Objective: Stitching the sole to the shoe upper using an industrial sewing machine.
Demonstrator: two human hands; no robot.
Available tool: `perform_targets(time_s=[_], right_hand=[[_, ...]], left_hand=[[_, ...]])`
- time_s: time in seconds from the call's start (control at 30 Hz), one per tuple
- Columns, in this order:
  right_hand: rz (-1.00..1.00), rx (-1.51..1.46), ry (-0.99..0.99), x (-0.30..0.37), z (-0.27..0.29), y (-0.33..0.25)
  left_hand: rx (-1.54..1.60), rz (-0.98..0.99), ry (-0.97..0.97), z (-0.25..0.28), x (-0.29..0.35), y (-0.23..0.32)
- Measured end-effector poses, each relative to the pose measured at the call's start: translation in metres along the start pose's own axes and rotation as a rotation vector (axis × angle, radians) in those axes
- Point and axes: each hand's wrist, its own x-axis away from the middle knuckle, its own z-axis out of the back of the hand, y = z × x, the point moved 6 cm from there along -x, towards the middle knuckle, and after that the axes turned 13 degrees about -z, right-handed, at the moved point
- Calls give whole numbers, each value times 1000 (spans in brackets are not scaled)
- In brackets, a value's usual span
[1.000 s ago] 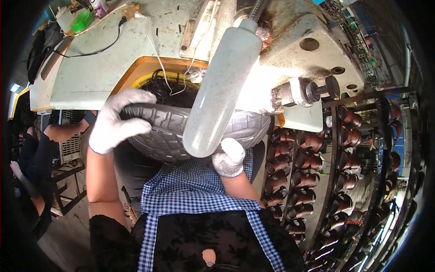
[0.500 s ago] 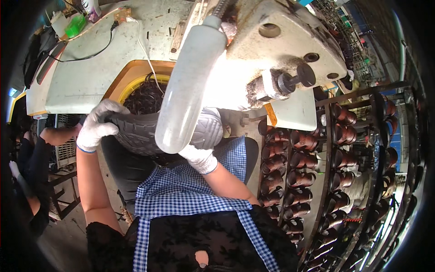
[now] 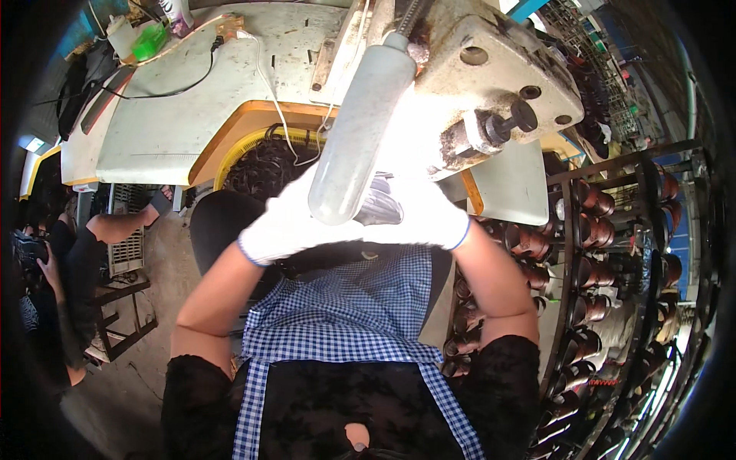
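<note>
Both hands wear white knitted gloves and are brightly lit, so finger detail is washed out. Between them a dark shoe (image 3: 381,203) shows its grey, ribbed sole; most of it is hidden by the gloves and the lamp. My left hand (image 3: 287,226) grips the shoe from the left, its fingers partly behind the lamp. On the other side my right hand (image 3: 431,218) is closed round the shoe's right end. Directly above them hangs a long pale work lamp (image 3: 360,130), in front of the stained head of a sewing-type machine (image 3: 498,77).
A yellow basket (image 3: 224,165) full of dark curled trimmings sits in the table's cut-out. Cords cross the pale worktable (image 3: 161,146). Racks of brown shoes (image 3: 594,230) line the right side. At the left, another person's leg (image 3: 123,225) shows beside a metal stand (image 3: 123,326).
My left hand has moved right, in from the shoe's far left end, and my right hand has moved right and up. The shoe has turned and sits closer under the machine head. The view has shifted slightly.
</note>
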Motion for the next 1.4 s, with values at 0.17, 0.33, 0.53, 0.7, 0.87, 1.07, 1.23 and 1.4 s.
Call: perform_targets(time_s=[0.17,0.33,0.53,0.7,0.87,1.07,1.23,1.4], right_hand=[[134,201,222,25,26,8],[-52,-786,712,83,-6,85],[-351,-1032,886,156,-32,112],[-212,-1288,824,168,-13,87],[-436,-1459,1043,206,-12,86],[-262,-146,1450,347,60,-11],[-370,1103,2017,456,42,-131],[-898,1686,2183,582,101,-150]], left_hand=[[409,175,203,-27,8,-16],[481,128,302,-37,20,-35],[858,223,515,-51,40,-55],[1311,316,531,-54,53,-42],[1286,290,356,-51,51,-69],[-878,73,-903,-70,21,-156],[-755,276,-962,-70,16,-168],[-412,81,-866,-99,-1,-133]])
